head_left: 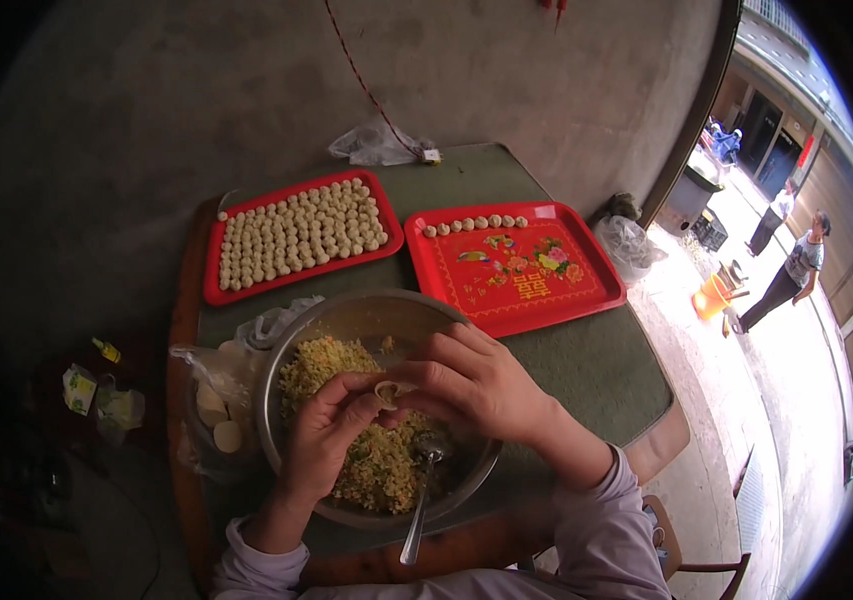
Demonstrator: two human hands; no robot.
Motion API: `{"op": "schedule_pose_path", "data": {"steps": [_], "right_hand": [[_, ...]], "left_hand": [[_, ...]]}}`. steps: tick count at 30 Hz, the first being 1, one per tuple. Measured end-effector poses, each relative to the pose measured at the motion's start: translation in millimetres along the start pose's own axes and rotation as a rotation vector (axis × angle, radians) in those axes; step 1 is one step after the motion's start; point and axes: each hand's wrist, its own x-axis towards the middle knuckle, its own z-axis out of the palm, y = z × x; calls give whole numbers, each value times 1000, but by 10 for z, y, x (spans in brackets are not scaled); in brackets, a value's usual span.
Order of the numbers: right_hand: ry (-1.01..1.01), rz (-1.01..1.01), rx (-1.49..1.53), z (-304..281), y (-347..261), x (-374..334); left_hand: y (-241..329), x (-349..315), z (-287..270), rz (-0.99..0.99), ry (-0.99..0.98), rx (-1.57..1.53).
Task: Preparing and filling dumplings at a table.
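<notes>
Over a large steel bowl point(387, 312) my two hands meet on one small dumpling point(387, 392), its pale wrapper partly gathered around the filling. My left hand point(322, 440) pinches it from the left with thumb and forefinger. The fingers of my right hand point(482, 385) close on its other side and partly hide it. Chopped yellow-green filling point(372, 485) lies in the bowl below. A metal spoon point(419, 510) rests in it, handle over the near rim. Left of the bowl, round dough wrappers point(228, 436) sit with a clear plastic bag point(232, 370).
A red tray point(394, 225) at the back left holds rows of dumplings point(297, 235). A second red tray point(547, 290) has one short row. Plastic bags point(377, 145) lie by the wall. Two people point(802, 265) stand outside at right, near an orange bucket point(712, 297).
</notes>
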Motion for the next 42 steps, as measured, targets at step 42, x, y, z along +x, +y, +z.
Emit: {"op": "schedule_pose_path", "data": {"steps": [42], "right_hand": [[-40, -69, 30, 123, 70, -71]], "left_hand": [[37, -7, -73, -152, -35, -25]]}}
